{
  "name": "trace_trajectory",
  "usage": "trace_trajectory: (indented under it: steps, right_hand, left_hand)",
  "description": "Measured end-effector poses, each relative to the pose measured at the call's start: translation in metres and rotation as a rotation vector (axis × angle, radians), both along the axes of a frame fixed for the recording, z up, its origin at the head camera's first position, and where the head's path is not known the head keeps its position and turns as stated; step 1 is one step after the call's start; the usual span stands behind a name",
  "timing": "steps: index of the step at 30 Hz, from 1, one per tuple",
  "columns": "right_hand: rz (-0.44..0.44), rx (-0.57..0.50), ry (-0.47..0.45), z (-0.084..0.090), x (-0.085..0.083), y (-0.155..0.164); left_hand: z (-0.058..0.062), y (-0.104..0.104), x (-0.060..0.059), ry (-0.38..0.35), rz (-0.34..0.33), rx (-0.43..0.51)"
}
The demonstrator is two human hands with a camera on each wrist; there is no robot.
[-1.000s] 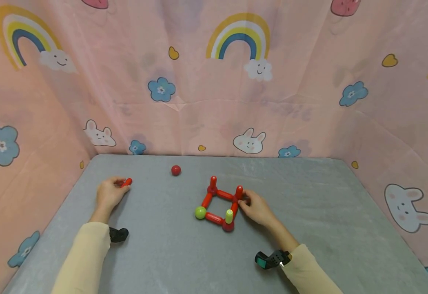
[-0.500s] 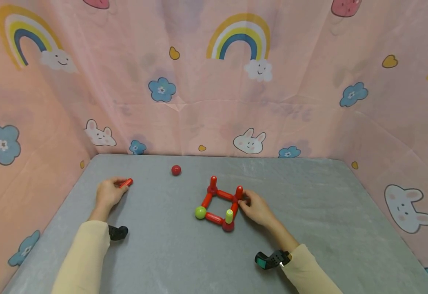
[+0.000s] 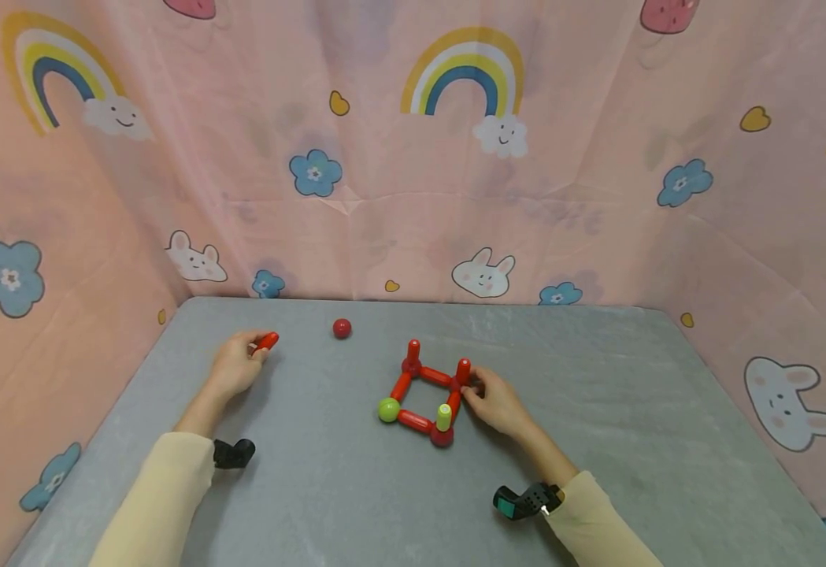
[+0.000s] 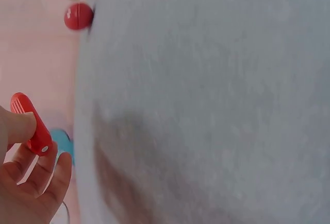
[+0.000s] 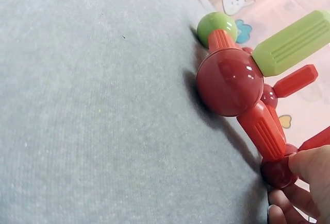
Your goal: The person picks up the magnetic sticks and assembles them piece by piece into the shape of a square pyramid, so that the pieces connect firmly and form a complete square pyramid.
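My left hand [image 3: 234,366] pinches a red magnetic rod [image 4: 32,123] between thumb and fingers, raised over the left back of the table. A square frame [image 3: 416,421] of red magnetic rods, joined by balls at the corners, rests on the table near the middle. One corner ball is green [image 5: 216,27]; the others are dark red. Two red rods and one light-green rod [image 5: 294,44] stand up from the red corners. My right hand [image 3: 495,402] grips the far right corner ball [image 5: 277,173] between thumb and fingers, partly covering it.
A loose red ball [image 3: 342,328] lies near the back edge, between my left hand and the frame. Behind the grey table [image 3: 342,488] hangs a pink patterned cloth [image 3: 384,228], which also closes in both sides.
My left hand has moved to the right and slightly away from me with the red rod, closer to the loose red ball. The right hand and the frame have stayed in place.
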State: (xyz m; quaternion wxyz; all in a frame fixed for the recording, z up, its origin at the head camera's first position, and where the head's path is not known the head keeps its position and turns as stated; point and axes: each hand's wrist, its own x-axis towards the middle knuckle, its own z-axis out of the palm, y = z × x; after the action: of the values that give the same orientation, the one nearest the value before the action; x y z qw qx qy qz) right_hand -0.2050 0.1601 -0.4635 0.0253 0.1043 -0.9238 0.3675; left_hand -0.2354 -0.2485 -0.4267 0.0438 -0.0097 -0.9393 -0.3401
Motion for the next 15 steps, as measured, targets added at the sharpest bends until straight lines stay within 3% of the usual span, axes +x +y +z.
trace_trajectory:
  steps: [8,15]
  right_hand:
    - [0.011,-0.008,0.005,0.000,-0.001,0.000]
    - [0.022,0.000,0.022,0.000,-0.002,0.001]
  left_hand:
    - [0.004,0.024,0.008,0.064,-0.070,0.039]
    - [0.002,0.048,0.016,0.115,-0.110,0.130]
